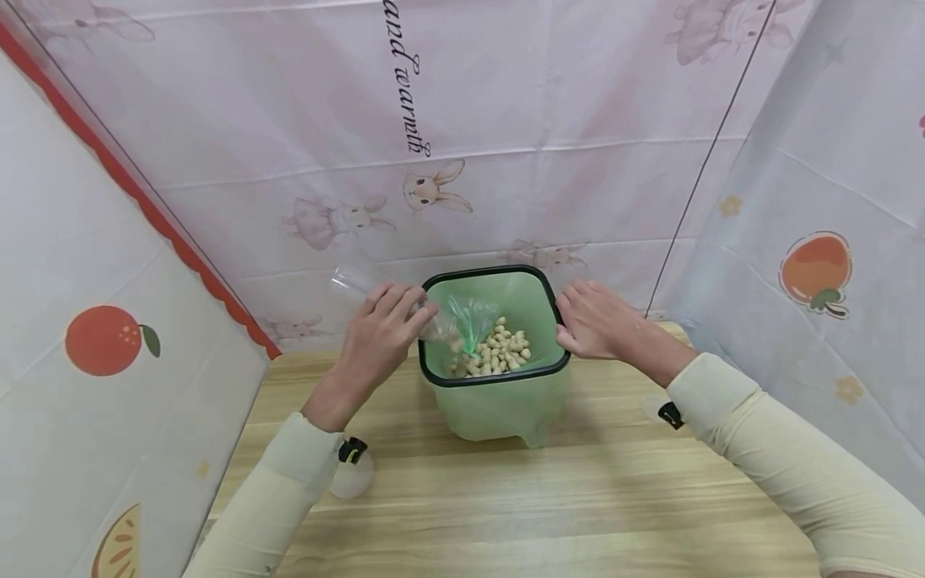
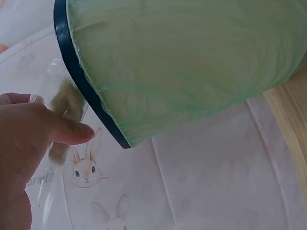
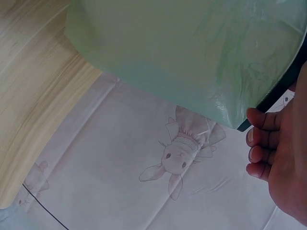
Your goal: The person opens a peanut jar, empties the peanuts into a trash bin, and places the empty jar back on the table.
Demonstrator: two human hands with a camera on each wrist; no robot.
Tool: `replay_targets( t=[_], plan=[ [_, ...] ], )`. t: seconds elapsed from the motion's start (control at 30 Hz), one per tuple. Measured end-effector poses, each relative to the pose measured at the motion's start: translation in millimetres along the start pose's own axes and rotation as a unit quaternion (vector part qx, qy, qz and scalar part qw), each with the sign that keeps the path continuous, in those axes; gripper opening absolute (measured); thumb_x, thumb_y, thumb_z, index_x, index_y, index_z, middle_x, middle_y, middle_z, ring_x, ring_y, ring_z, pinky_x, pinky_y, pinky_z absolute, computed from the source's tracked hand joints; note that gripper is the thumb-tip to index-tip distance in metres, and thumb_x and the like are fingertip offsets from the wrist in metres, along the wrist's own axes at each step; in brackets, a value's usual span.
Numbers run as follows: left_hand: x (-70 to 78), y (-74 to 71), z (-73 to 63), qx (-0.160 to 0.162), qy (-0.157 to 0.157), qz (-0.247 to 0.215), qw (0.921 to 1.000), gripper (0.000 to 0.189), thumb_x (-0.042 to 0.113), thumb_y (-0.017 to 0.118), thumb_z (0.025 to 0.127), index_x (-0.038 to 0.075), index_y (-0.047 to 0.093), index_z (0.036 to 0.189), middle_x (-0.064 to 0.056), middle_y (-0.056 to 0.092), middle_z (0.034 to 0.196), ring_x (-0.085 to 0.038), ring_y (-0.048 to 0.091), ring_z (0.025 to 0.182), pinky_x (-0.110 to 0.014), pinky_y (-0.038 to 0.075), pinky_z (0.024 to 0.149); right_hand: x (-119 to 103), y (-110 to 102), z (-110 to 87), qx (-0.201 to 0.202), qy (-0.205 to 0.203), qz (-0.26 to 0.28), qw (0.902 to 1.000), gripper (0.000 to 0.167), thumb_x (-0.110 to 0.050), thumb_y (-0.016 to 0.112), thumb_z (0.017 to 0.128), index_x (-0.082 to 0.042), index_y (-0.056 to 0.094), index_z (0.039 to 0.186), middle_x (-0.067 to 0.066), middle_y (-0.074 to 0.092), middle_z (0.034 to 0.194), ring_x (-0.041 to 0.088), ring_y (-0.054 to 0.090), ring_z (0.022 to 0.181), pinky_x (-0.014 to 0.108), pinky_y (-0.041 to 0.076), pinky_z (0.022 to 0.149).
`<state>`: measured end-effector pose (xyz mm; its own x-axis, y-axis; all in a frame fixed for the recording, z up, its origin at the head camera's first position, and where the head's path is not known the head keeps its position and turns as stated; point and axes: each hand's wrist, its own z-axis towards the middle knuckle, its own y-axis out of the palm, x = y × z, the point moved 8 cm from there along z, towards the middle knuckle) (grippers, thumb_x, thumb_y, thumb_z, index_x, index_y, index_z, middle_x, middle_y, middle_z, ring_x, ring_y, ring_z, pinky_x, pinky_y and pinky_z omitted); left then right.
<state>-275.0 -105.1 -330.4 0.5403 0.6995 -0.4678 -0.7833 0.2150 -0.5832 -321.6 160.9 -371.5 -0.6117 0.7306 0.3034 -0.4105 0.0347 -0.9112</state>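
A green bin with a black rim stands on the table, lined with a thin green bag. Inside it lie several peanuts beside a crumpled part of the liner. At the bin's left rim, my left hand holds a clear plastic container, tilted with one end over the bin. Brownish contents show through its wall in the left wrist view; whether it is a bottle or a bag I cannot tell. Opposite, my right hand grips the rim, its fingers curled at the edge.
The wood-grain table runs in front of the bin. Close behind it hangs a pale cloth wall printed with rabbits. More printed cloth stands at the left and right. Both sleeves carry a black clip near the cuff.
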Motion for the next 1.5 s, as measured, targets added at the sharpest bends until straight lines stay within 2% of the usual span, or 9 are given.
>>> replay_targets(
  t=[1.03,1.5],
  plan=[
    [1.5,-0.7,1.7,0.000,0.010,0.024,0.9997,0.032,0.000,0.055,0.102,0.018,0.072,0.122,-0.006,0.071,0.124,-0.028,0.063,0.118,-0.043,0.043,0.114,-0.4,1.4,1.6,-0.006,0.001,0.003,1.0000,0.031,-0.031,0.047,0.092,-0.005,0.052,0.075,0.010,0.051,0.075,0.032,0.050,0.075,0.040,0.039,0.068],
    [-1.1,-0.3,-1.5,0.002,0.002,0.003,1.0000,0.029,0.002,0.057,0.102,0.016,0.072,0.122,-0.007,0.072,0.121,-0.029,0.063,0.116,-0.044,0.045,0.110,1.7,3.4,1.1,-0.009,0.005,0.010,0.9999,0.032,-0.031,0.047,0.091,-0.004,0.053,0.076,0.011,0.052,0.076,0.032,0.050,0.076,0.040,0.040,0.070]
  ],
)
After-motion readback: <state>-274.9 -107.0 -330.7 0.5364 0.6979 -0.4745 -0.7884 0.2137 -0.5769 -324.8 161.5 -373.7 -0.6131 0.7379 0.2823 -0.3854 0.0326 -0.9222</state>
